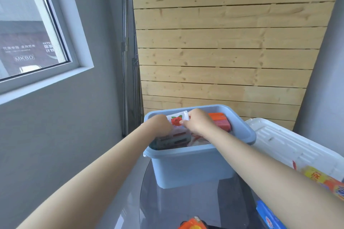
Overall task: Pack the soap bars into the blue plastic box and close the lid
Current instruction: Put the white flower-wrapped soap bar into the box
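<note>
Fingers (183, 121) of both hands pinch a white rose-printed soap pack (176, 120) inside the blue box (186, 165); its writing is unreadable.

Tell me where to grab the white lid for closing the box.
White lid lies flat to the right of the blue box. Its near end is under soap packs, so probably grip the bare far-left edge beside the box rim, coming from above.

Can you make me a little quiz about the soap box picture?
1. True or false: the white lid is on the blue box.
2. Which hands hold the white rose soap packet? A) left hand only B) both hands C) neither
3. Fill in: the red-orange soap bar lies ___ the box.

Key: 1 false, it lies beside the box. 2 B, the right hand too. 3 inside.
</note>
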{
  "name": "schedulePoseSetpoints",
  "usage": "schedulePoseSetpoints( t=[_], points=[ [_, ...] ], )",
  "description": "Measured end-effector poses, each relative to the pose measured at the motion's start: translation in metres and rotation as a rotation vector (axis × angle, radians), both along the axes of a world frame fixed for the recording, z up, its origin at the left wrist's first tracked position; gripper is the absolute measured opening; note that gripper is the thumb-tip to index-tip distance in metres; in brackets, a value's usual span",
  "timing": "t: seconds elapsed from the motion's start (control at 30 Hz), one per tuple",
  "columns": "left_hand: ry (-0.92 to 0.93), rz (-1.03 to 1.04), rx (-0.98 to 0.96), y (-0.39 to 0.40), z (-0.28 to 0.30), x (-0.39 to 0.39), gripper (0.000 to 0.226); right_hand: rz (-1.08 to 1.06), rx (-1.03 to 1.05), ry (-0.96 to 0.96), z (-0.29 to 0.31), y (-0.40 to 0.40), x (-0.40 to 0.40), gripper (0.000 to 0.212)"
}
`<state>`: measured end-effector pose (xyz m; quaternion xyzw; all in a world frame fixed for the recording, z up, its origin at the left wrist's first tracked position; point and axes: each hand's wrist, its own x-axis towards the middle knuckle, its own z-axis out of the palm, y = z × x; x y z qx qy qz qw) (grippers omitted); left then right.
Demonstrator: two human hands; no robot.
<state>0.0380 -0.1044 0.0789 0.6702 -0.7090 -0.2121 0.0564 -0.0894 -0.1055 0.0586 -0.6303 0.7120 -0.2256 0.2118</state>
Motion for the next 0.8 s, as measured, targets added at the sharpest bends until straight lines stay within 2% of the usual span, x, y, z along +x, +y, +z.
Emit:
schedulePoseSetpoints(
  t=[0.1,0.17,0.2,0.3,0.37,0.43,0.53,0.6,0.8],
  points=[
    [-0.011,-0.016,-0.031,-0.005,-0.010,-0.002,0.025,-0.001,-0.076,0.051,-0.007,-0.001,0.004,0.021],
    [-0.021,-0.024,-0.038,-0.006,-0.015,0.000,0.026,-0.007,-0.100,0.049,-0.009,-0.002,0.003,0.034],
    [-0.039,-0.036,-0.047,-0.007,-0.017,0.000,0.022,0.007,-0.107,0.063,-0.010,-0.002,0.002,0.034],
    [-0.114,-0.079,-0.151,-0.006,-0.023,0.000,0.022,0.075,-0.145,0.230,-0.010,-0.001,-0.001,0.025],
    [-0.178,-0.068,-0.241,-0.006,-0.023,0.003,0.022,0.133,-0.204,0.311,-0.011,-0.001,-0.009,0.026],
    [-0.227,-0.062,-0.354,-0.007,-0.021,0.006,0.021,0.231,-0.203,0.264,-0.010,-0.005,-0.018,0.032],
    [-0.248,-0.075,-0.426,-0.009,-0.022,0.010,0.018,0.347,-0.187,0.221,-0.012,-0.013,-0.027,0.036],
    [-0.224,-0.071,-0.438,-0.010,-0.024,0.011,0.024,0.342,-0.220,0.237,-0.015,-0.019,-0.028,0.035],
    [-0.146,-0.068,-0.456,-0.010,-0.027,0.012,0.022,0.322,-0.219,0.278,-0.022,-0.021,-0.026,0.033]
  ],
)
